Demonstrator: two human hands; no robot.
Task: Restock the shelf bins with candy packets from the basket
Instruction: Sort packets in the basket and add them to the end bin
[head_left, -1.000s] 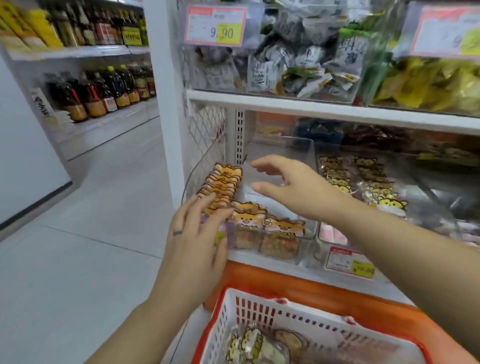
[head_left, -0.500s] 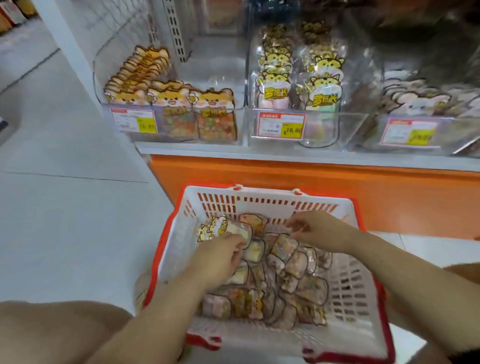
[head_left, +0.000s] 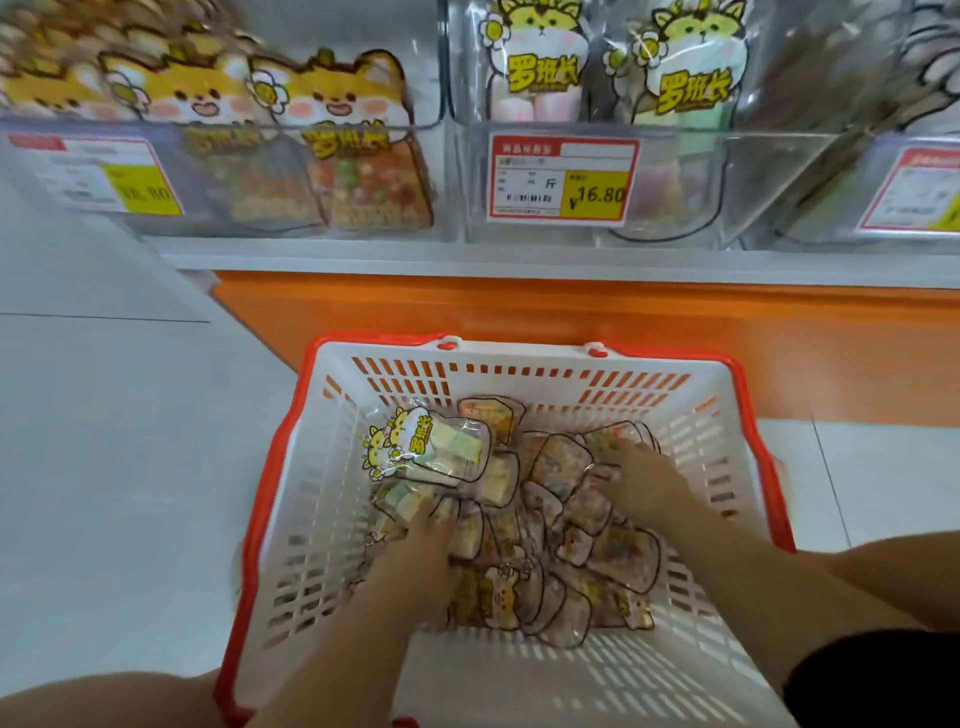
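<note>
A white basket with a red rim (head_left: 524, 358) sits on the floor below the shelf and holds several candy packets (head_left: 597, 561). My left hand (head_left: 415, 561) reaches into its left side. The fingers close on the lower edge of a marshmallow packet with a yellow cat print (head_left: 431, 449). Over the colourful packets at the right lies my right hand (head_left: 644, 483), its fingertips buried among them, so its grip is unclear. Above, the left clear shelf bin (head_left: 291, 218) holds orange cat packets, and the middle bin (head_left: 675, 208) holds two yellow cat packets.
An orange shelf base (head_left: 519, 306) runs behind the basket. Price tags hang on the bin fronts, one reading 16.80 (head_left: 563, 179). A third bin (head_left: 909, 187) is at the right edge. Grey floor tiles (head_left: 114, 441) lie to the left. My knees flank the basket.
One second ago both hands were at the left shelf bin. They then dropped into the basket, and the view has since moved closer to it. The left hand has slid lower on the marshmallow packet.
</note>
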